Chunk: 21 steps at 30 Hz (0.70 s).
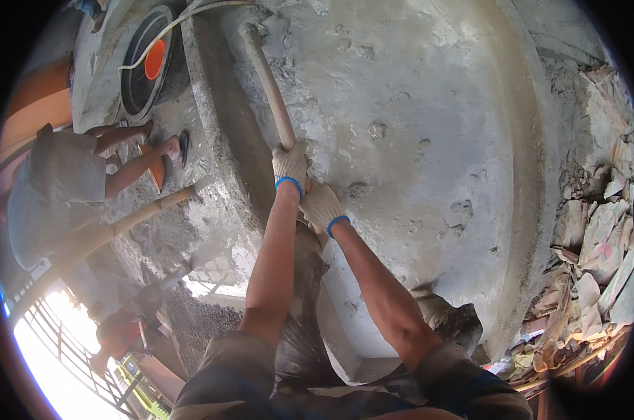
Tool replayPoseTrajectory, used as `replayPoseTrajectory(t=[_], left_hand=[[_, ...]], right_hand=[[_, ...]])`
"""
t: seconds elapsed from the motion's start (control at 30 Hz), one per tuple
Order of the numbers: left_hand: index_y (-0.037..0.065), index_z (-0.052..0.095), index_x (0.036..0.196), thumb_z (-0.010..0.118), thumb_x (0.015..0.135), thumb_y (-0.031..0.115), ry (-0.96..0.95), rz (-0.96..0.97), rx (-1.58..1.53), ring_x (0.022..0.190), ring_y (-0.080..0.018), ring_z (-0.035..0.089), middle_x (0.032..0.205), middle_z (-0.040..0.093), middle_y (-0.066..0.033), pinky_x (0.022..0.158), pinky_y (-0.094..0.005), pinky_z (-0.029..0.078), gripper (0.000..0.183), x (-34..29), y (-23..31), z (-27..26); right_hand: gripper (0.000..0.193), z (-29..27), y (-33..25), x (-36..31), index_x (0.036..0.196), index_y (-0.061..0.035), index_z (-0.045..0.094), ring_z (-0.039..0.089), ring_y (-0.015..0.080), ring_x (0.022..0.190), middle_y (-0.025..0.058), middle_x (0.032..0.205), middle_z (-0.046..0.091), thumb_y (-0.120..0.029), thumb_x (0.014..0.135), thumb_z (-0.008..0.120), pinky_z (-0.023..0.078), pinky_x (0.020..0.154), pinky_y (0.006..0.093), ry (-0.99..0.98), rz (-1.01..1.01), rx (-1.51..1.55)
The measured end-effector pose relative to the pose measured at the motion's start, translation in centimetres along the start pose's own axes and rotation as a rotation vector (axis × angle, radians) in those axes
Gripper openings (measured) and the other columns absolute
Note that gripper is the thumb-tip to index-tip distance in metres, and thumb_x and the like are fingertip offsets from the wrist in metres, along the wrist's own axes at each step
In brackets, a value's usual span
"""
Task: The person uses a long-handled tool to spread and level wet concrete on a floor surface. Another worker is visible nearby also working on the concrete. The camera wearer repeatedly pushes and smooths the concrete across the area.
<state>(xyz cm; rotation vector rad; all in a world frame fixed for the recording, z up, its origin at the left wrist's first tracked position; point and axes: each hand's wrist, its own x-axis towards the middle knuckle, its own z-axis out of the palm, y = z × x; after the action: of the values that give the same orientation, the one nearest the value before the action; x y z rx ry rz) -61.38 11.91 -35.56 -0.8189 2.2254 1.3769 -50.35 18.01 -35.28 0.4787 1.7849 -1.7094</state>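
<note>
A wooden handle slants through the grey wet cement mix, its far end coated with cement; any blade or head there is hidden. My left hand, in a knitted off-white work glove with a blue cuff, is closed around the handle. Just behind and to the right, my right hand, gloved alike, is closed on the same handle nearer my body. Both arms reach forward and down. Lumps stand out of the mix's smooth surface.
Low concrete walls border the mix. At the upper left, a black tub holds an orange pail, with a pale hose above. A co-worker stands left, near a long pole. Crumpled paper sacks lie right.
</note>
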Motion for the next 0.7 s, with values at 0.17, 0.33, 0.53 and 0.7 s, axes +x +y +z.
replayPoseTrajectory(t=[0.17, 0.33, 0.53, 0.7], left_hand=[[-0.002, 0.062, 0.109, 0.079, 0.092, 0.028, -0.075, -0.027, -0.004, 0.066, -0.0151, 0.064, 0.084, 0.065, -0.0059, 0.056, -0.0337, 0.056, 0.039, -7.7, -4.5, 2.6], [-0.001, 0.059, 0.112, 0.079, 0.091, 0.025, -0.114, -0.091, -0.040, 0.068, -0.0164, 0.066, 0.087, 0.063, -0.0062, 0.059, -0.0337, 0.062, 0.039, -11.5, -9.5, 5.1], [-0.002, 0.060, 0.108, 0.078, 0.091, 0.015, -0.283, -0.239, -0.079, 0.067, -0.0212, 0.068, 0.084, 0.064, -0.0105, 0.060, -0.0385, 0.065, 0.030, -13.7, -13.7, 7.8], [0.002, 0.064, 0.108, 0.078, 0.091, 0.013, -0.485, -0.628, -0.227, 0.070, -0.0262, 0.070, 0.087, 0.066, -0.0109, 0.063, -0.0434, 0.066, 0.024, -12.8, -20.3, 9.3]], right_hand=[[0.045, -1.9, 4.5, -11.4, 0.112, -0.0007, 0.068, 0.074, 0.0402, 0.086, 0.0228, 0.093, 0.076, -0.042, 0.094, 0.070, 0.057, 0.077, 0.0483, 0.047, 0.160, 0.171], [0.039, -1.3, 9.3, -23.6, 0.102, -0.0019, 0.068, 0.064, 0.0145, 0.056, 0.0044, 0.070, 0.064, -0.039, 0.092, 0.075, 0.053, 0.051, 0.0347, 0.106, 0.359, 0.330], [0.040, 0.9, 11.8, -37.8, 0.108, 0.0005, 0.071, 0.069, 0.0173, 0.063, 0.0081, 0.074, 0.068, -0.036, 0.093, 0.078, 0.055, 0.057, 0.0365, 0.160, 0.610, 0.359], [0.043, 1.5, 12.5, -45.7, 0.112, 0.0015, 0.074, 0.078, 0.0264, 0.079, 0.0169, 0.084, 0.077, -0.034, 0.089, 0.079, 0.059, 0.074, 0.0416, 0.184, 0.707, 0.230]])
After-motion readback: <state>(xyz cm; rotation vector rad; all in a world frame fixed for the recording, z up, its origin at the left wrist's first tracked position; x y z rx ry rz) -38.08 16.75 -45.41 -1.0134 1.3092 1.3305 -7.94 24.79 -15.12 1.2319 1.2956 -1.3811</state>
